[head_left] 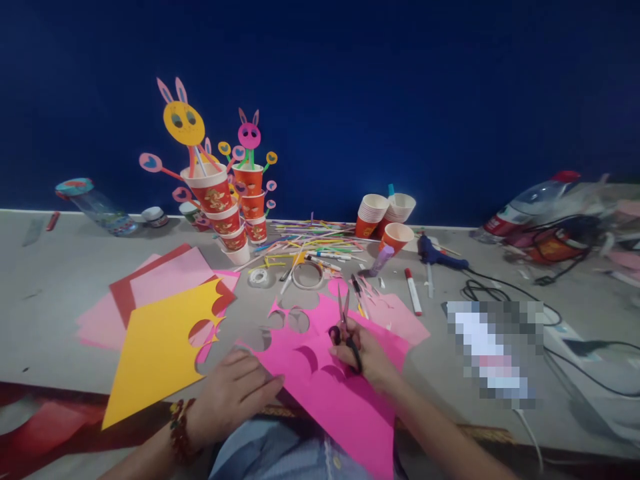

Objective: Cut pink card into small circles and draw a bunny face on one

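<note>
Nearest, a bright pink sheet point(350, 407) slopes over the table edge onto the lap, its far side scalloped by round cut-outs. Left hand point(240, 390) lies across its left corner, fingers together and slightly bent; cannot tell whether the thumb pinches from below. Right hand point(367, 357) is closed around the handles of the scissors point(343, 310), blades slightly parted, pointing away, above the sheet. Step in hand looks like cutting rounds from this sheet; next move probably calls for the left hand to steady the paper while the blades come to an uncut margin. To the left, a yellow sheet point(155, 340), likewise notched. Just beyond the scissors, a loose pink disc point(338, 287). Farther, strewn coloured sticks point(315, 238); behind left, rabbit-faced cup towers point(207, 190); behind right, stacked cups point(369, 223).
</note>
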Motion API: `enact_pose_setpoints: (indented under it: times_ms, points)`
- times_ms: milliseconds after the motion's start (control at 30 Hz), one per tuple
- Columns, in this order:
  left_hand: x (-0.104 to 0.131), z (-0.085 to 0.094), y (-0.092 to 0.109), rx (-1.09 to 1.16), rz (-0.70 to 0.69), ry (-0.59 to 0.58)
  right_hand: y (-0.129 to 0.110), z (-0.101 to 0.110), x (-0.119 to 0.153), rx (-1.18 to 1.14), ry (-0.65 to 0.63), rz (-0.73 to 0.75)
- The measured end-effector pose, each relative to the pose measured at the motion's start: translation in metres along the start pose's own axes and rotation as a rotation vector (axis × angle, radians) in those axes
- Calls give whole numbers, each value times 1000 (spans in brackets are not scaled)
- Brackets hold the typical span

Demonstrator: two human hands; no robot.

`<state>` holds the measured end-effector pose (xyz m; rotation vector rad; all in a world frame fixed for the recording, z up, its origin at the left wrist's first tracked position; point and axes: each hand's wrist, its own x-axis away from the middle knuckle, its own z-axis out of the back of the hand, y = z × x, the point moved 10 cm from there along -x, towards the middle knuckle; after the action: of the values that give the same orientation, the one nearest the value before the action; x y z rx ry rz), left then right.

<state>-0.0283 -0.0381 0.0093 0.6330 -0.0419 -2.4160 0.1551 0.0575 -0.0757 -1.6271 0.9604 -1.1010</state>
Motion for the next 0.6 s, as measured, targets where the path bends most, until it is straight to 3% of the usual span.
enact_pose_setpoints:
  times_ms: [100,167,267,367,467,533,600]
  points:
    - [9,-1,-1,31,38,87,5,-1,-1,-19,-27,2]
    - [16,-6,-6,104,164,139,6,-2,-1,-23,-43,4]
    - [31,-23,-21,361,505,215,5,-2,0,-15,-45,3]
    - [55,-44,-37,800,931,478,3,-3,0,-21,-50,2]
    - [60,-72,-41,1196,1202,608,5,-6,1,-33,-87,-18]
    - [52,-81,-42,1312,1263,551,7,-7,1,-28,-108,-25]
    - [44,-80,-45,1278,1256,431,8,-8,1,-15,-120,-15]
